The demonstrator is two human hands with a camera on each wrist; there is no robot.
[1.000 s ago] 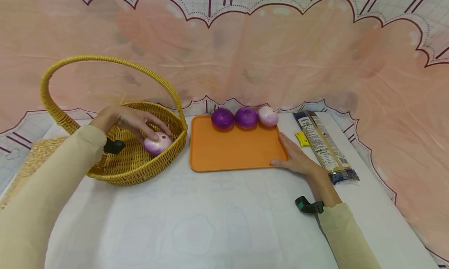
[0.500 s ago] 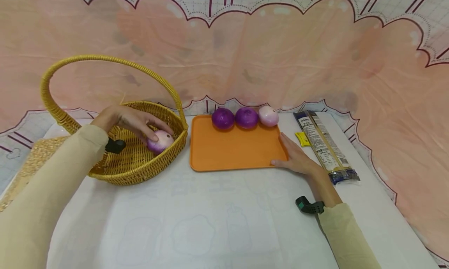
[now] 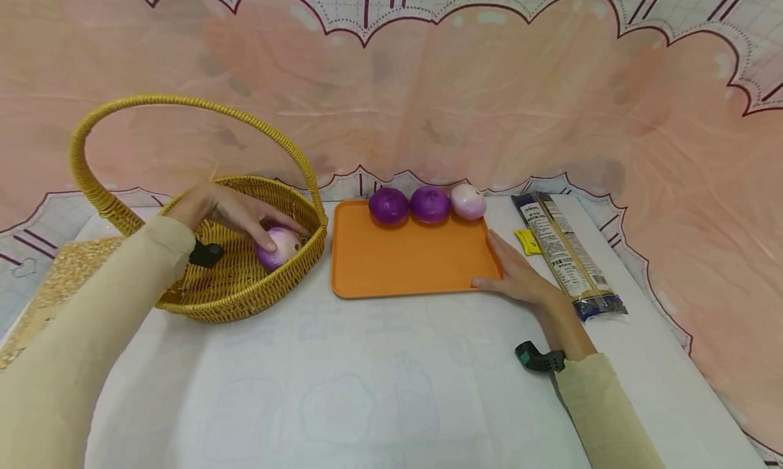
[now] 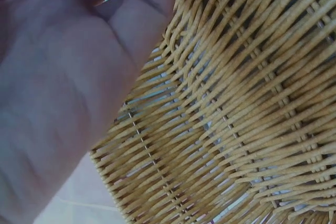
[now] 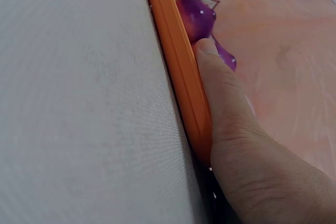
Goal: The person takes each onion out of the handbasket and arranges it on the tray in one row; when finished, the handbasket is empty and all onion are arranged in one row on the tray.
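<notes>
My left hand (image 3: 235,211) reaches down into a yellow wicker basket (image 3: 229,306), its thumb and fingers holding a purple-and-white onion (image 3: 281,249) near the basket's right wall. In the left wrist view the palm (image 4: 58,72) shows beside the woven wall, and the onion is out of sight. My right hand (image 3: 516,275) rests at the right end of an orange tray (image 3: 410,265). The right wrist view shows its thumb (image 5: 218,85) lying straight over the tray's rim. Along the tray's far edge stand two purple onions (image 3: 430,205) and a paler onion (image 3: 467,202).
The basket's tall handle (image 3: 183,102) arches over the left arm. Right of the tray lie a long plastic package (image 3: 565,251) and a small yellow packet (image 3: 527,242). A grain-patterned item (image 3: 67,272) lies at far left, partly behind the sleeve. Printed cloth hangs behind.
My left hand has shifted slightly right, and the onion in it has moved and turned toward the basket's right wall. The right hand and tray have stayed still.
</notes>
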